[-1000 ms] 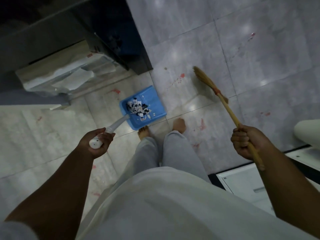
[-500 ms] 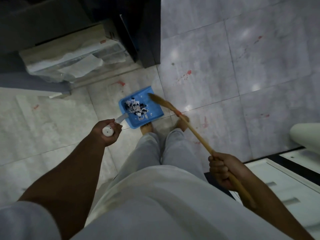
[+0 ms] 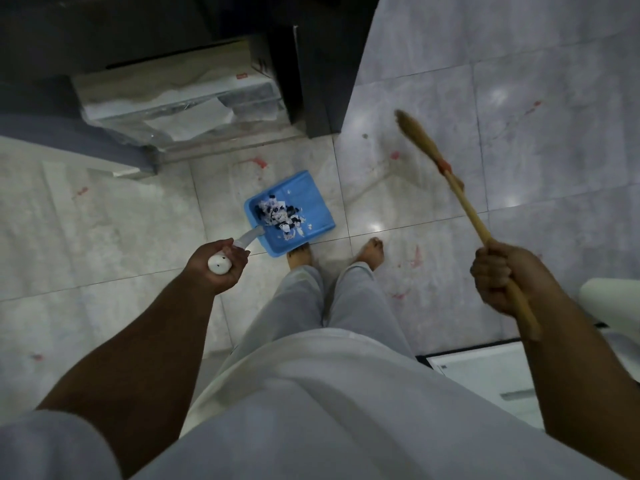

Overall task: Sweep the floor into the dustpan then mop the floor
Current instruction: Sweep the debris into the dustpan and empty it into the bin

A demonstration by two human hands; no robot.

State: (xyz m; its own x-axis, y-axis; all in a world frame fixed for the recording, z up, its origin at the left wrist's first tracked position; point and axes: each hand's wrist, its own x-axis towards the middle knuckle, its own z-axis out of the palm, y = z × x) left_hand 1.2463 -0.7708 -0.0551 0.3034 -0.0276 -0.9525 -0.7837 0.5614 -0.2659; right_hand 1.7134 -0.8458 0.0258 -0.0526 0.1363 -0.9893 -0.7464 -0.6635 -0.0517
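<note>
Head view: a dark cabinet (image 3: 322,64) and a plastic-wrapped box (image 3: 173,95) stand just behind the blue dustpan (image 3: 313,202). The pan sits on the stained tile floor (image 3: 554,98) by the person's bare feet (image 3: 372,251), with paper scraps (image 3: 277,216) heaped inside. The left hand (image 3: 216,265) clenches the pan's white handle, arm stretched forward. The right hand (image 3: 502,278) grips the wooden broom (image 3: 467,206), whose blurred brush end is well apart from the pan.

This is an indoor room, most likely in a home. Glossy grey marble-look floor tiles (image 3: 433,81) fill most of the frame, and the person stands on them with bare feet (image 3: 372,252). A dark cabinet (image 3: 322,64) rises at top centre, and a plastic-wrapped carton (image 3: 173,95) lies at upper left.
</note>
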